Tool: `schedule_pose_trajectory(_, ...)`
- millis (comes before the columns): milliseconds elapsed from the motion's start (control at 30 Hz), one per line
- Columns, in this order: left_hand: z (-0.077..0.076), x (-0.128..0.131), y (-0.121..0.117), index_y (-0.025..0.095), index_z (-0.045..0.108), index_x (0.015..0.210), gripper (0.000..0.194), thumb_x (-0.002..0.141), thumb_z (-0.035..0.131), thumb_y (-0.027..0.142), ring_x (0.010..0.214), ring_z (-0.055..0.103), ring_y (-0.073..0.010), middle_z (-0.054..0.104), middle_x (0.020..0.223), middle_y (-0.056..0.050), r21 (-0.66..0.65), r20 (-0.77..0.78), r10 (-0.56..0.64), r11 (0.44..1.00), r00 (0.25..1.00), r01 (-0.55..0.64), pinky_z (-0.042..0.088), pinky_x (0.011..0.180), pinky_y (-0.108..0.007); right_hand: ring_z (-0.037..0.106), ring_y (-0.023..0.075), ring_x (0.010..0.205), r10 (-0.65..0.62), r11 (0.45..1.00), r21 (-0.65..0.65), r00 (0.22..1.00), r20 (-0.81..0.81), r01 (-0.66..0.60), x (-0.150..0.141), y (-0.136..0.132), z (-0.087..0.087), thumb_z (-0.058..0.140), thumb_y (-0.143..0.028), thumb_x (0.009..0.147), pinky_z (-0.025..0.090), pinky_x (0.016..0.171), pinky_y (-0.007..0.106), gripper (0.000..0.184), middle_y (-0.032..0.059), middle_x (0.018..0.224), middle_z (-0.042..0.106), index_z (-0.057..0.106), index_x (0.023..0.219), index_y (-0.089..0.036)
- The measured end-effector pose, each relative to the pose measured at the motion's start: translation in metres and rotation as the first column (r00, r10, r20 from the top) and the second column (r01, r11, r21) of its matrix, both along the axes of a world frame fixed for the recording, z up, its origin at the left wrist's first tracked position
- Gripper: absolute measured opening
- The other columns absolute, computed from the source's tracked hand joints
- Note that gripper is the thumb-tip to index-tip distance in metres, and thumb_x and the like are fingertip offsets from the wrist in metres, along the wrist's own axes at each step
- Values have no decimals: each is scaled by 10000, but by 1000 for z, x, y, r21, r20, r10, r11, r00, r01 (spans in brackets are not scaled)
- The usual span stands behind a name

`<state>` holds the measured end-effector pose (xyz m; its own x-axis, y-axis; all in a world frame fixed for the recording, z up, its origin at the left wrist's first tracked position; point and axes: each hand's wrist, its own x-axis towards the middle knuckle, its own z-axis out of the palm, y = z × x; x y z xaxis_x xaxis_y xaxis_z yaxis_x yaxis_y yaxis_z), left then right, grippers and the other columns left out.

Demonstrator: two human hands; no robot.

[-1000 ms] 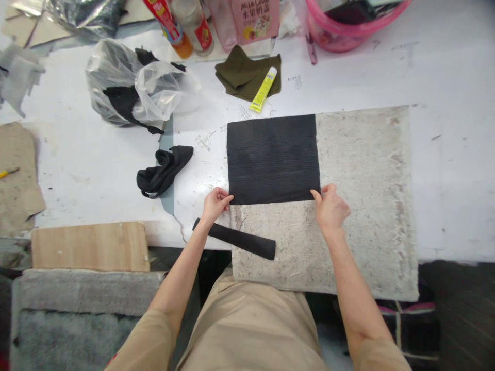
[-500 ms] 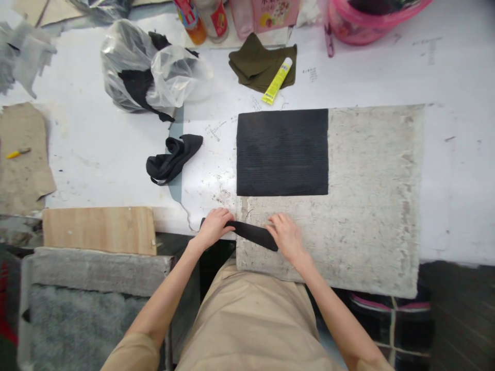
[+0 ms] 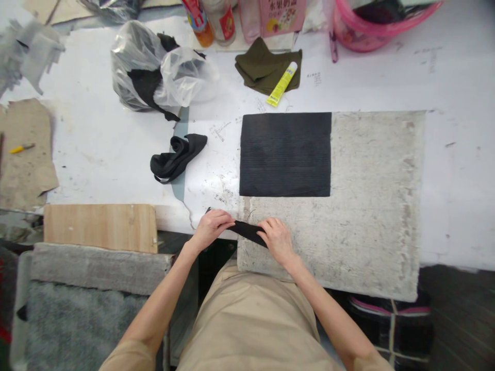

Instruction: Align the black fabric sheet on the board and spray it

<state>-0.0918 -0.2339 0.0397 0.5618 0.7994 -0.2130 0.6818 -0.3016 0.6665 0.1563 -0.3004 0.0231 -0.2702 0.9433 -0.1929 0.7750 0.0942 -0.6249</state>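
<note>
- While crumpled black cloth [image 3: 178, 158] lies toward eleven o'clock from it, the left hand [image 3: 211, 226] pinches the black strip [image 3: 247, 231] in its fingers, one end poking out at ten o'clock.
- From these fingers the strip points to four o'clock, its long axis running ten to four, crossing onto the grey board [image 3: 367, 232] on the desk [image 3: 456, 180]; neither hand is nearer, both touch it.
- At its lower end, the right hand [image 3: 277, 239] curls its fingers around the strip.
- Toward one o'clock from those, the black sheet [image 3: 285, 154] lies flat, untouched.
- Hidden: stretches of strip beneath both hands; the left thumb's hold is hard to make out.
</note>
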Motion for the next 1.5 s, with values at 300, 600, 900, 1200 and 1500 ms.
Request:
schedule_pose_trajectory(300,-1,5,10,217,710,785,235,856,637,427,726,591,-166,650,761,-31,-156,29,177,973,984,-171,441,689,-258,536,220,939,-91,993,65,989,-113,98,9,-8,-3,556,-197,913,442,794,348,191,66,1011,623,654,1069,-248)
schedule_pose_trajectory(600,3,16,22,230,697,1015,226,884,612,393,916,608,-218,653,984,-76,-77,-76,-44,996,996,38,472,807,-319,525,196,848,-190,976,67,959,-211,208,18,-5,-2,552,-288,932,428,752,329,170,40,831,631,702,871,-237)
schedule_pose_trajectory(900,6,74,27,225,698,879,194,921,561,356,822,613,-201,660,809,-52,-165,113,-310,931,944,325,452,786,-313,578,154,780,-206,979,-78,908,-364,191,40,15,2,603,-283,899,422,710,271,161,-9,751,649,661,761,-224)
schedule_pose_trajectory(1200,-4,42,50,229,711,849,226,896,578,405,801,627,-206,671,824,-52,-291,82,-137,944,987,155,470,741,-278,535,134,638,-383,883,-417,843,-378,214,112,27,-8,666,-420,781,380,600,248,248,-34,665,610,590,705,-197)
schedule_pose_trajectory(1500,-7,39,64,195,679,696,230,823,666,386,899,625,-202,674,964,-73,-284,193,162,953,968,-103,473,840,-291,501,134,518,-678,709,-528,657,-329,468,157,46,-13,662,-456,724,349,507,248,284,-32,545,576,629,747,-175)
